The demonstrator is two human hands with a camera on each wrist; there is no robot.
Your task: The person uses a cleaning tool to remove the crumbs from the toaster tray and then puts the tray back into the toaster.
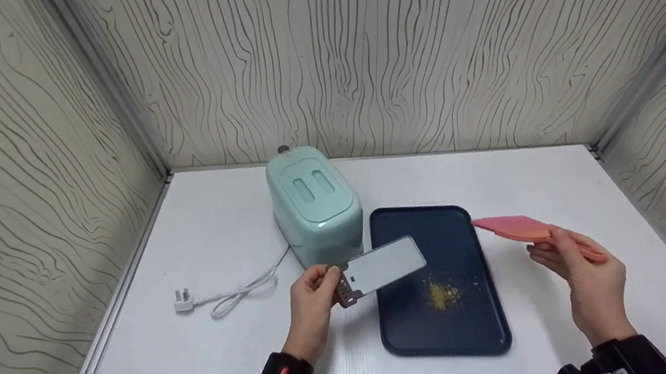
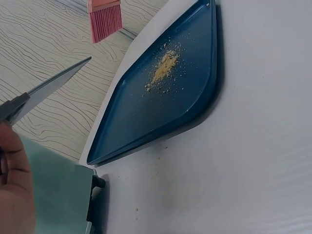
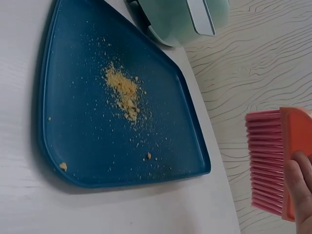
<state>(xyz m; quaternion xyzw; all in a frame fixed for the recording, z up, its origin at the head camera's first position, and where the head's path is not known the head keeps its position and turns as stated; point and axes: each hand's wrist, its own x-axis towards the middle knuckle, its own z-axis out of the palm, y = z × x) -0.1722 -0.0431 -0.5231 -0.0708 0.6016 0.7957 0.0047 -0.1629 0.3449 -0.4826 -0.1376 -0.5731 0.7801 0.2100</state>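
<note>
My left hand [image 1: 311, 304] pinches the brown end of a flat, pale crumb tray [image 1: 386, 265], raised over the left side of a dark blue tray [image 1: 428, 337]. A pile of yellow crumbs [image 1: 440, 296] lies on the blue tray, with finer bits scattered around it. To the right of that tray, my right hand [image 1: 595, 282] grips a small orange brush [image 1: 522, 227] by its handle. Its pink bristles [image 3: 265, 161] show in the right wrist view, apart from the tray and crumbs. Both held things are off the table.
A mint-green toaster [image 1: 313, 208] stands behind the left hand, close to the blue tray's left edge. Its white cord and plug [image 1: 184, 302] lie on the white table [image 1: 247, 369] to the left. A few loose crumbs [image 2: 156, 168] are on the tabletop. Patterned walls [image 1: 343, 59] enclose the back and sides.
</note>
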